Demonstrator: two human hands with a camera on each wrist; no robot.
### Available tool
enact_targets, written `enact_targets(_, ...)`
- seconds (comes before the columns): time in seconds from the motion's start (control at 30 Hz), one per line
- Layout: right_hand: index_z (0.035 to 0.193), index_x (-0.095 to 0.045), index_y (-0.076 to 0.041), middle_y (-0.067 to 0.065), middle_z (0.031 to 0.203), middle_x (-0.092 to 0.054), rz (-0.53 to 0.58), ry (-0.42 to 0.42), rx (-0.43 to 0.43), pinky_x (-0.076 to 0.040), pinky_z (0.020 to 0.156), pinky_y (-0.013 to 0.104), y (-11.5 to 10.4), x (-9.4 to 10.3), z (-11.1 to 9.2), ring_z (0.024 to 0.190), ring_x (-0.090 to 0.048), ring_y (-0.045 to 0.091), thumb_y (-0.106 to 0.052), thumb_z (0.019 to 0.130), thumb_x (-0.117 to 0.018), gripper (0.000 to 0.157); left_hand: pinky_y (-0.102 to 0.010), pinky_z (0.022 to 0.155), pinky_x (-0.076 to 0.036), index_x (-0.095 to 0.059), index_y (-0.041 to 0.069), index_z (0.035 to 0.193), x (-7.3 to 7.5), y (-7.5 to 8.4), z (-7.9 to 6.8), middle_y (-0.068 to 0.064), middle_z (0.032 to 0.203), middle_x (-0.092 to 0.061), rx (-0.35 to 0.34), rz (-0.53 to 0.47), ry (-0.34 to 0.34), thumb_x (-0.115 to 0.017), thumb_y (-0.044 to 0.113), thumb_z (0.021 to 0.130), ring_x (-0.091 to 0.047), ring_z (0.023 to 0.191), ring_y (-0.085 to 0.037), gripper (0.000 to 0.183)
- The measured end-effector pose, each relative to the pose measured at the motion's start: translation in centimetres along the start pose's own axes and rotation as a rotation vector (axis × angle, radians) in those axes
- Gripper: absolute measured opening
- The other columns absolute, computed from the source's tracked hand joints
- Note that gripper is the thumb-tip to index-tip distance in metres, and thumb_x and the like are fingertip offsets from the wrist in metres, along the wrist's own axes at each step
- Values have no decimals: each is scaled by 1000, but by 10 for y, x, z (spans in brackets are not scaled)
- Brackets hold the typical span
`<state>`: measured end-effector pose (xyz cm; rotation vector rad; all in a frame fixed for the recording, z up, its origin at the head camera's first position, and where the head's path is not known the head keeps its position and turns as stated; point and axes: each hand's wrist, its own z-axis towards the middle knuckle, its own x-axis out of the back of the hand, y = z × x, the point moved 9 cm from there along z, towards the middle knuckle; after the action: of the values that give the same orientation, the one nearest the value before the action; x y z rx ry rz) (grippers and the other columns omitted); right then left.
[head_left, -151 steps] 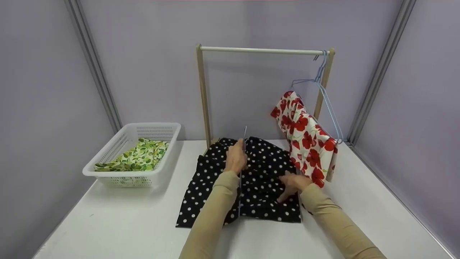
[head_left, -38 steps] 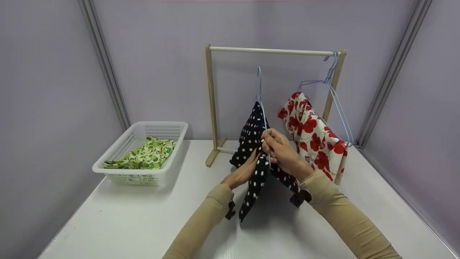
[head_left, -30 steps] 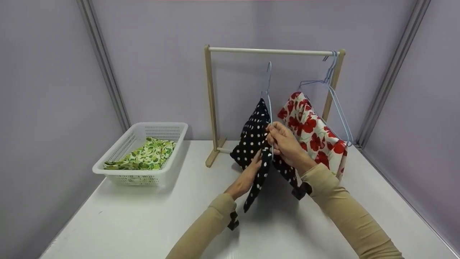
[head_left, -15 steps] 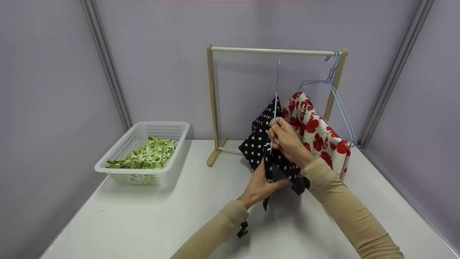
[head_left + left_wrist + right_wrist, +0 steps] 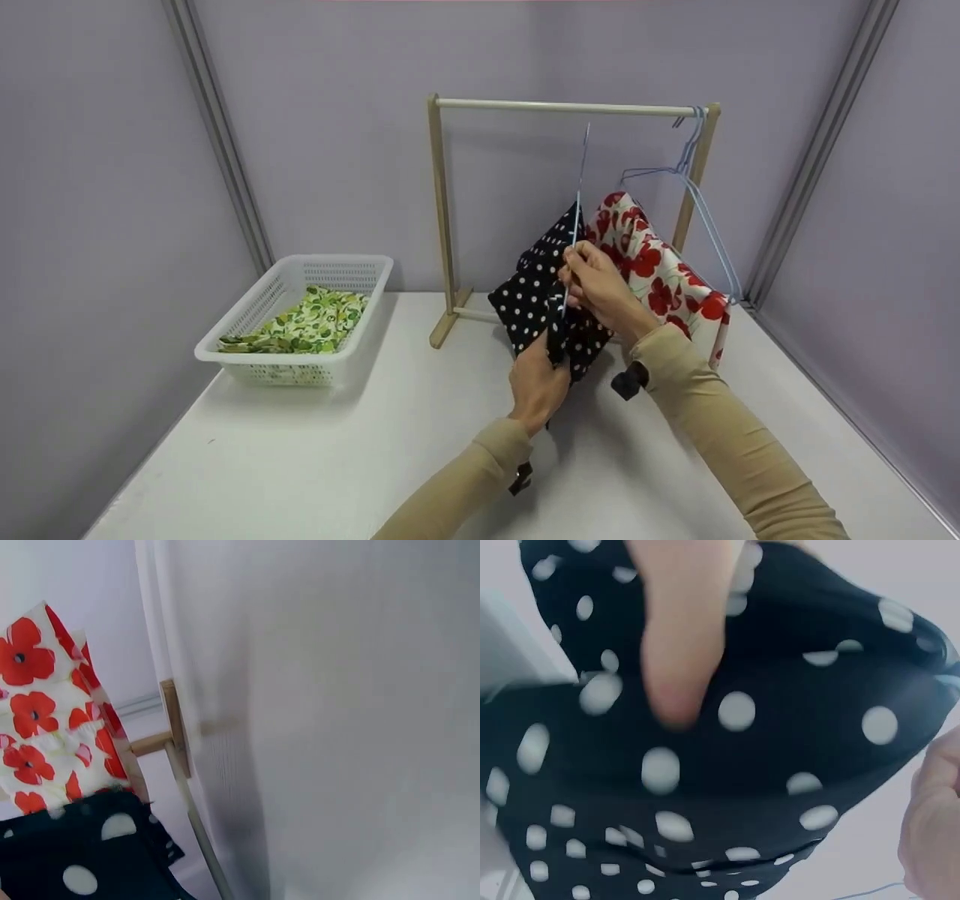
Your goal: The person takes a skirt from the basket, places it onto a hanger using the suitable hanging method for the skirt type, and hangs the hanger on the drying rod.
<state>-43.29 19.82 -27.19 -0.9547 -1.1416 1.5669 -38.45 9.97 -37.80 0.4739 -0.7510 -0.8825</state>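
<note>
A black garment with white polka dots [image 5: 529, 300] hangs bunched on a pale blue wire hanger [image 5: 579, 187], its hook pointing up just below the rail. My right hand [image 5: 600, 289] pinches the hanger's wire beside the cloth. Lower down, my left hand [image 5: 538, 386] grips the near end of the garment, fingers on its left side. In the right wrist view, the left thumb [image 5: 682, 667] lies along the dotted cloth, and part of the right hand [image 5: 934, 825] shows at the edge. The left wrist view catches a dotted corner of the garment [image 5: 82, 847].
Behind stands a wooden rack with a white rail [image 5: 562, 106]. At its right end hang blue hangers [image 5: 709, 217] and a red-flowered white garment [image 5: 649, 262], close beside the dotted one. On the left, a white plastic basket [image 5: 281, 358] contains green-patterned cloth [image 5: 315, 319].
The dotted garment, flat on the table earlier, was lifted upright with its hanger and moved right. The right hand now has the hanger wire; the left hand slid down and closed on the near end.
</note>
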Motion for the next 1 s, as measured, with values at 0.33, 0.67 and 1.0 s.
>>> enact_targets(0.33, 93, -39, -11, -1, 73, -52, 43, -36, -21, -46, 49, 18, 6, -2, 4, 51, -41, 5, -25, 106, -37, 20, -43, 98, -51, -37, 8, 149, 0, 5, -2, -9, 143, -52, -56, -6, -37, -69, 42, 81, -56, 125, -24, 82)
enact_targets(0.67, 97, -39, -11, 0, 77, -52, 61, -61, -57, -53, 56, 22, 12, -5, 6, 55, -44, 7, -20, 107, -35, 15, -42, 92, -54, -51, 9, 139, 7, -3, 8, -7, 130, -64, 110, -53, 90, -75, 30, 84, -64, 115, -23, 64)
enact_targets(1.0, 100, -41, -10, -1, 75, -51, 13, -21, -51, -52, 53, 21, 7, 3, 7, 52, -43, 6, -20, 107, -36, 13, -39, 71, -58, -70, 12, 113, 12, 1, 15, -6, 99, -76, -26, 16, 133, -71, 12, 86, -73, 88, -22, 27)
